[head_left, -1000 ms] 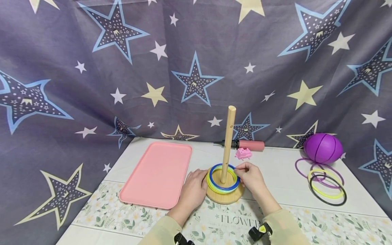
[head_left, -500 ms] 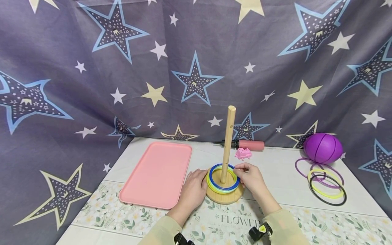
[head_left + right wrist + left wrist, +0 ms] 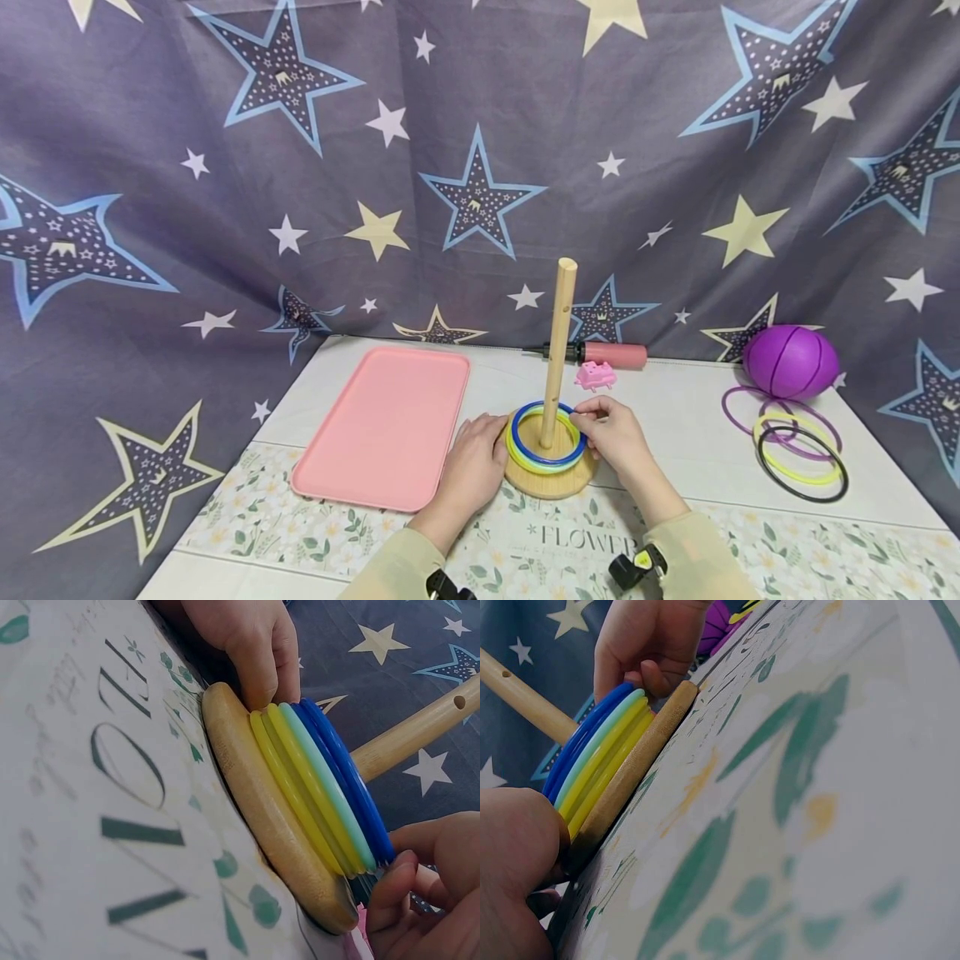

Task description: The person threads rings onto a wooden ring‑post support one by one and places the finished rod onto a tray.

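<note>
A wooden ring-toss stand has an upright post [image 3: 561, 342] and a round base [image 3: 551, 485]. Several plastic rings lie stacked around the post: yellow rings [image 3: 311, 799] at the bottom, a light green ring [image 3: 321, 776] above them, and blue rings [image 3: 581, 742] on top. My left hand [image 3: 477, 458] grips the base at its left side, thumb and fingers close against the rings. On the opposite side, my right hand [image 3: 615, 433] pinches the edge of the blue rings between thumb and fingers. Its fingertips [image 3: 401, 862] show right at the rim of the stack.
A pink tray [image 3: 386, 425] lies left of the stand. Behind it are a hand pump [image 3: 611, 356] and a small pink toy [image 3: 596, 376]. To the right sit a purple ball [image 3: 791, 362] and loose purple, yellow and black rings [image 3: 806, 498]. A starry curtain hangs behind the table.
</note>
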`<action>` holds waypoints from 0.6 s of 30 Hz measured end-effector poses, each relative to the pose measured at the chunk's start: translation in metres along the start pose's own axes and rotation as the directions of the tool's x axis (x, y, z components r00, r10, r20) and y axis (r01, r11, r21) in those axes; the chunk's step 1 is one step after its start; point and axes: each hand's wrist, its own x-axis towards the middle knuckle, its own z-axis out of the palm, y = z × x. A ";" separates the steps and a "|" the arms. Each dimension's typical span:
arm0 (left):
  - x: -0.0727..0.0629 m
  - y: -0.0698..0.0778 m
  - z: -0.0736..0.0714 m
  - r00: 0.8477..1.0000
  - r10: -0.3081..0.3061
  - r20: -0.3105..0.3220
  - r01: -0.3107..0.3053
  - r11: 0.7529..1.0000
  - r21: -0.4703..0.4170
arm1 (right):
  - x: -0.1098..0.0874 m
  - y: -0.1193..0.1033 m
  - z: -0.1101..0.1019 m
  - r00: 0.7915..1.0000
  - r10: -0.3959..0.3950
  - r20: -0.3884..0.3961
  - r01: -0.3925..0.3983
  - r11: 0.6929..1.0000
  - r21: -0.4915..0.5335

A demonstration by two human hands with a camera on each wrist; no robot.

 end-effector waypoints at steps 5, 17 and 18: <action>0.000 0.000 0.000 1.000 0.000 -0.001 0.000 1.000 -0.001 | 0.000 0.000 -0.001 1.000 -0.007 0.003 0.007 1.000 -0.007; -0.001 0.001 0.000 1.000 -0.001 -0.002 0.001 1.000 -0.008 | -0.002 -0.003 -0.011 1.000 -0.018 -0.010 0.018 1.000 -0.005; -0.001 0.001 0.000 1.000 0.003 -0.006 -0.003 1.000 -0.007 | -0.003 -0.003 -0.014 1.000 -0.022 -0.015 0.022 1.000 -0.013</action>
